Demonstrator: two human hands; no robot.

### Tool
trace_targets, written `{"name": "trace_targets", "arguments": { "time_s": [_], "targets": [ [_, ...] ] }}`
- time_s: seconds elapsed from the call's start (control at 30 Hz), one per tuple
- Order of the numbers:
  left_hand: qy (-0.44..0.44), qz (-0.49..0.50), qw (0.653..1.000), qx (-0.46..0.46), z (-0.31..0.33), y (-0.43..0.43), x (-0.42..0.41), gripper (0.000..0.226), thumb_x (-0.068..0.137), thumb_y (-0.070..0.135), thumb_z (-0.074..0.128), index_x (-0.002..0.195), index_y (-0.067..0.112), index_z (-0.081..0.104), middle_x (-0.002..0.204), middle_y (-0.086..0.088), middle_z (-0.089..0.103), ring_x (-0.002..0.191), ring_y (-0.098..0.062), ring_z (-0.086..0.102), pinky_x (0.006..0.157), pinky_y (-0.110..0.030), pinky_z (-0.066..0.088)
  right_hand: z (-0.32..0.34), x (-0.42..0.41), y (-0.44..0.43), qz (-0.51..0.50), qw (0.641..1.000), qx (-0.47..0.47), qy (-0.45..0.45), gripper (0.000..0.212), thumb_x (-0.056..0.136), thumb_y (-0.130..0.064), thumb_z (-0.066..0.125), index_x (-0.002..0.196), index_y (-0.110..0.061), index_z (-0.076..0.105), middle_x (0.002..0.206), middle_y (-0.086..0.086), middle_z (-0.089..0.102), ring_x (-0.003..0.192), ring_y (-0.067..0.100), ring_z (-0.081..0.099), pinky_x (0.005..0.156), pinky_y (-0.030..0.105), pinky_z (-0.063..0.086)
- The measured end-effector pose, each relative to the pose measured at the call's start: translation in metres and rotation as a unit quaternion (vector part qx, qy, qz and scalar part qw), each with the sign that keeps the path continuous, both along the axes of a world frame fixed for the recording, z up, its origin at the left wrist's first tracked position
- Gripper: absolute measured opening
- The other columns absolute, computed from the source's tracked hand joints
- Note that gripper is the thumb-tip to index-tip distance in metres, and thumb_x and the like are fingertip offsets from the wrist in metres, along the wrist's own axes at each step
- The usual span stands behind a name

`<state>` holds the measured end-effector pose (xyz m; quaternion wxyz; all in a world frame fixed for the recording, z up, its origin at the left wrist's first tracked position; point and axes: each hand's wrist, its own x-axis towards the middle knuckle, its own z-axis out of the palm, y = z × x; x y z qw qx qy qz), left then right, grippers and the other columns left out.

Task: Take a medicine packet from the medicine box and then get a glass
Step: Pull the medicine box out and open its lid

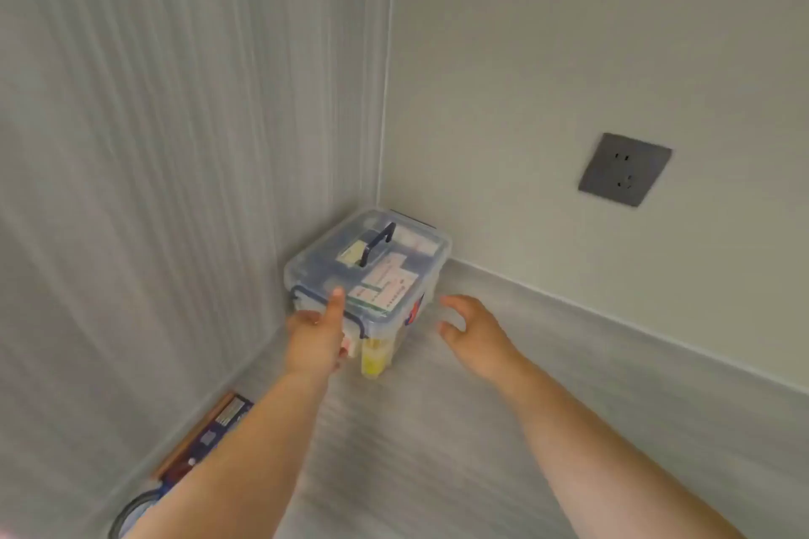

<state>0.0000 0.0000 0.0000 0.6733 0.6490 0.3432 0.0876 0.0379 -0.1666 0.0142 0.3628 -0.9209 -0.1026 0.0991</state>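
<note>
The medicine box [394, 263] is a clear plastic tub with a closed lid, a dark blue handle on top and blue side clasps, standing in the corner of a grey counter. Packets and a yellow item show through its walls. My left hand [315, 337] grips the box's near-left end, thumb lying on the lid edge by the clasp. Just right of the box hovers my right hand [470, 326], fingers spread and curled, holding nothing. No glass is in view.
A ribbed grey wall stands to the left and a plain wall behind, with a dark socket [624, 169] on it. A flat dark blue packet [210, 433] and a round rimmed object [131, 514] lie along the left wall. The grey counter [437, 442] stretches toward me.
</note>
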Motion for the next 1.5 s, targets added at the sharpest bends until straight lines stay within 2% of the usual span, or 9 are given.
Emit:
{"name": "trace_targets", "arguments": {
  "time_s": [0.13,0.27,0.57,0.77,0.87,1.0,1.23,1.4,1.5],
  "targets": [
    [-0.006,0.03,0.999,0.012,-0.01,0.014,0.022,0.051,0.082,0.033,0.059,0.112,-0.003,0.039,0.102,-0.028,0.06,0.089,-0.038,0.061,0.074,-0.04,0.05,0.004,0.033,0.02,-0.002,0.999,-0.015,-0.03,0.044,0.091,-0.016,0.047,0.134,-0.013,0.038,0.147,0.009,0.032,0.134,0.025,0.028,0.111,0.028,0.021],
    [-0.055,0.044,0.997,-0.033,-0.02,0.018,0.025,0.046,0.079,0.024,0.064,0.107,0.009,0.03,0.082,-0.014,0.054,0.062,-0.024,0.058,0.055,-0.03,0.048,0.009,0.071,0.028,-0.015,0.999,-0.025,-0.046,0.046,0.092,-0.017,0.047,0.136,-0.011,0.035,0.148,0.01,0.03,0.136,0.026,0.025,0.113,0.031,0.02],
    [-0.118,0.059,0.986,-0.102,-0.035,0.023,0.036,0.056,0.082,0.01,0.058,0.126,0.017,0.024,0.08,-0.001,0.055,0.068,-0.016,0.06,0.046,-0.026,0.054,0.009,0.156,0.044,-0.028,0.999,-0.03,0.032,0.05,0.095,-0.022,0.04,0.139,-0.005,0.025,0.15,0.015,0.028,0.136,0.029,0.029,0.114,0.035,0.023],
    [-0.106,0.049,0.987,-0.115,-0.035,0.021,0.034,0.055,0.084,0.015,0.056,0.129,0.021,0.025,0.079,0.001,0.053,0.065,-0.011,0.057,0.035,-0.02,0.049,0.005,0.154,0.03,-0.091,0.995,0.001,0.029,0.032,0.091,-0.02,0.045,0.096,0.008,0.059,0.107,0.027,0.062,0.101,0.037,0.057,0.088,0.04,0.045],
    [-0.087,0.023,0.991,-0.103,-0.033,0.018,0.026,0.055,0.084,0.016,0.056,0.131,0.011,0.027,0.074,0.005,0.05,0.061,-0.012,0.055,0.042,-0.027,0.045,0.001,0.13,0.0,-0.147,0.988,-0.041,0.013,0.037,0.091,-0.028,0.045,0.057,-0.012,0.043,0.073,0.012,0.055,0.079,0.026,0.051,0.071,0.032,0.037],
    [-0.065,-0.038,0.996,-0.055,-0.035,0.0,0.005,0.038,0.087,0.017,0.052,0.121,0.006,0.039,0.069,-0.008,0.056,0.054,-0.02,0.052,0.044,-0.03,0.038,-0.006,0.075,-0.053,-0.196,0.977,-0.078,0.025,0.042,0.091,-0.033,0.045,0.052,-0.019,0.039,0.072,0.009,0.053,0.075,0.024,0.048,0.07,0.027,0.033],
    [-0.016,-0.101,0.993,0.065,-0.02,-0.026,-0.049,0.017,0.09,0.028,0.043,0.104,0.017,0.042,0.076,0.006,0.052,0.063,-0.007,0.051,0.039,-0.022,0.039,-0.004,-0.024,-0.109,-0.185,0.979,-0.059,0.057,0.048,0.091,-0.028,0.045,0.045,-0.015,0.043,0.042,0.0,0.051,0.044,0.019,0.052,0.051,0.027,0.041],
    [0.003,-0.13,0.983,0.127,-0.014,-0.021,-0.069,0.016,0.09,0.022,0.047,0.101,0.014,0.056,0.083,-0.009,0.062,0.065,-0.019,0.057,0.056,-0.028,0.046,0.008,-0.039,-0.12,-0.112,0.986,-0.068,0.104,0.03,0.089,-0.014,0.041,0.064,-0.008,0.057,0.066,0.013,0.067,0.069,0.032,0.068,0.073,0.038,0.055],
    [-0.006,-0.144,0.986,0.082,-0.009,-0.015,-0.072,0.025,0.091,0.015,0.044,0.075,0.019,0.063,0.066,-0.003,0.065,0.061,-0.02,0.059,0.055,-0.029,0.046,0.013,-0.033,-0.117,-0.087,0.989,-0.023,0.113,0.026,0.082,-0.001,0.042,0.066,-0.003,0.061,0.06,0.009,0.06,0.053,0.015,0.063,0.06,0.022,0.053]
  ]
}}
